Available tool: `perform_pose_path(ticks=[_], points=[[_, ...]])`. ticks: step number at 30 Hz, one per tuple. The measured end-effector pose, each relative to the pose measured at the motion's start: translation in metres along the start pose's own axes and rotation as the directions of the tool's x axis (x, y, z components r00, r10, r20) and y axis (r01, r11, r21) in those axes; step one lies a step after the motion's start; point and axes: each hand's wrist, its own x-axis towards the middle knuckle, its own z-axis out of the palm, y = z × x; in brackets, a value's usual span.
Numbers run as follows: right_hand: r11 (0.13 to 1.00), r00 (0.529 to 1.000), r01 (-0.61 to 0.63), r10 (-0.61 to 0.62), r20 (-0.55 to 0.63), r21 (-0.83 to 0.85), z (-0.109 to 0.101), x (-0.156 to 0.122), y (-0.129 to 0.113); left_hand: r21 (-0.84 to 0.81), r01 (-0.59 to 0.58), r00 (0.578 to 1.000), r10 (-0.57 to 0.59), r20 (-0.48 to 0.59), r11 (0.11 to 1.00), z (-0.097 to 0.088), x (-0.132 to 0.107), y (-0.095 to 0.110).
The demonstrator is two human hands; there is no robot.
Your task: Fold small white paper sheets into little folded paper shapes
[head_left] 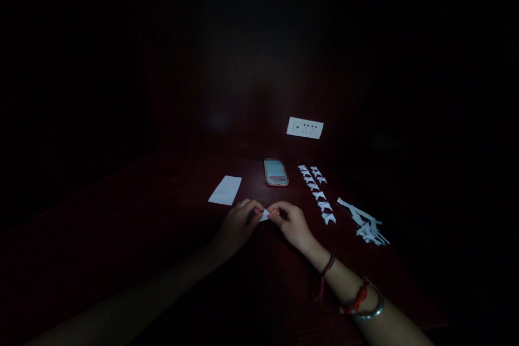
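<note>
Centrally, small white paper piece (265, 215) between left hand (242, 223) and right hand (292, 225), near side of phone (275, 172). Each grip pinched on opposite side of piece. Small peak points away from person; long axis unclear, ends under fingers. Desk (170, 200) dark red; socket panel (305, 127) on wall beyond; room mostly black.

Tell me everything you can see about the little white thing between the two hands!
The small white piece looks like paper. Its visible part has a narrow top and a wider bottom, and its sides are hidden behind fingers. The left hand pinches one side and the right hand the other. It is over the dark reddish table; I can't tell whether it touches it, or how it is folded.
</note>
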Motion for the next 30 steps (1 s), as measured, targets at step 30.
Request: perform_pose_path(ticks=[30], points=[[0.996,0.997,0.075,-0.076,-0.005,-0.048,-0.0005,-0.0008,-0.0038,0.023,0.064,0.998,-0.063,-0.024,0.998,0.0037,-0.0013,0.0053]])
